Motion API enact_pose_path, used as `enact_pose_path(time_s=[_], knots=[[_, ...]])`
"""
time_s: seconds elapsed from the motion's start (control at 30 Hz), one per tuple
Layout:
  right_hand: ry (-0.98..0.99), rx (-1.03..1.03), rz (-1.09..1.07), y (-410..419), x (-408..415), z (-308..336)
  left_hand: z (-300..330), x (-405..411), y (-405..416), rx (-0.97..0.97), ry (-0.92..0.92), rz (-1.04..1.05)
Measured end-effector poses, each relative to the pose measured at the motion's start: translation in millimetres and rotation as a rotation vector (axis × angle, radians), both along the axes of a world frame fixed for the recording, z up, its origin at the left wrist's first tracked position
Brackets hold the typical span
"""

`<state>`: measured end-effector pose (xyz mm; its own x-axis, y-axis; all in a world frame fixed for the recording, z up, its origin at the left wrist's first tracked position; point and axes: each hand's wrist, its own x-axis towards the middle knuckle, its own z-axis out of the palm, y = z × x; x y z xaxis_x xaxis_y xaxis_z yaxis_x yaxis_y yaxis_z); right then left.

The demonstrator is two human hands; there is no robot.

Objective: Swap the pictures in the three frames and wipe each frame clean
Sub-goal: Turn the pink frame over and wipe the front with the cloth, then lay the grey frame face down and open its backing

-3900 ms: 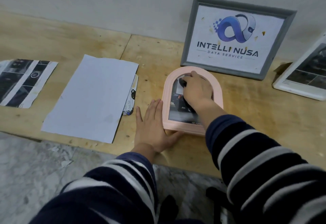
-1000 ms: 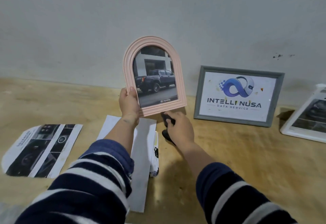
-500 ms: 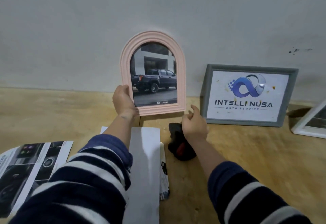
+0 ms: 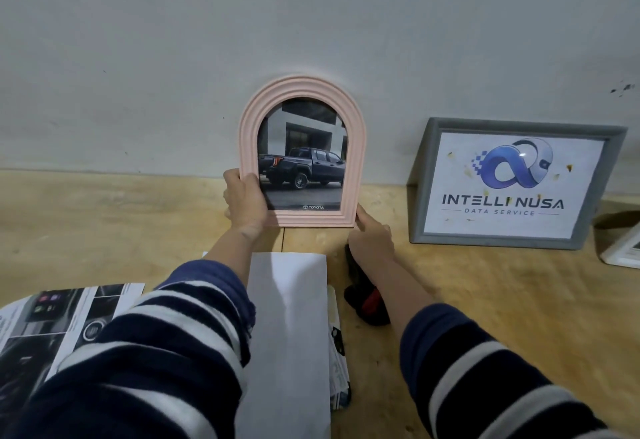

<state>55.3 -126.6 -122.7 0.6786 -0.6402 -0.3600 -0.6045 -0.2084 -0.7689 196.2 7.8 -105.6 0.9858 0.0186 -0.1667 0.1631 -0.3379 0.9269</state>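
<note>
Frame [image 4: 302,151]: pink ridged arch, upright, facing viewer | left hand [image 4: 245,200] gripped on edge | right hand [image 4: 372,236] fingertips at corner, grip unclear

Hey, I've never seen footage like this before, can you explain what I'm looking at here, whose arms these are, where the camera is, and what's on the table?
There is no machine here. The camera sits on a person's head and looks forward and down, so the two striped sleeves at the bottom are that person's own arms.

The left hand grips the lower left edge of a pink arched frame that shows a dark pickup truck. The right hand touches the frame's lower right corner. The frame is upright near the wall.

To the right, a grey frame with an Intelli Nusa logo stands on the wooden table. A white frame is cut off at the right edge.

On the table lie a white sheet, a printed page showing a car interior, and a dark cloth under the right forearm.
</note>
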Motion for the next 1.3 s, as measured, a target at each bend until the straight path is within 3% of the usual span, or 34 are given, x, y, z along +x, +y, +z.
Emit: enact_pose_path(time_s=[0.33,0.57,0.73,0.87,1.03,1.17,1.3], knots=[[0.17,-0.051,0.093,1,7,1,-8,-4,8,0.077,-0.084,-0.02],[0.062,-0.138,0.066,0,-9,8,5,-29,3,0.494,-0.226,0.146],[0.014,-0.113,-0.033,-15,-48,18,16,-68,-30,0.497,-0.365,-0.066],[0.004,-0.114,-0.127,-44,-85,33,24,-100,-68,0.418,-0.468,-0.368],[0.046,-0.185,-0.213,-91,-126,47,27,-124,-118,0.189,-0.268,-0.653],[0.089,-0.211,-0.26,-128,-152,56,26,-134,-144,0.189,-0.067,-0.696],[0.107,-0.212,-0.316,-172,-170,57,23,-138,-166,0.246,0.009,-0.68]])
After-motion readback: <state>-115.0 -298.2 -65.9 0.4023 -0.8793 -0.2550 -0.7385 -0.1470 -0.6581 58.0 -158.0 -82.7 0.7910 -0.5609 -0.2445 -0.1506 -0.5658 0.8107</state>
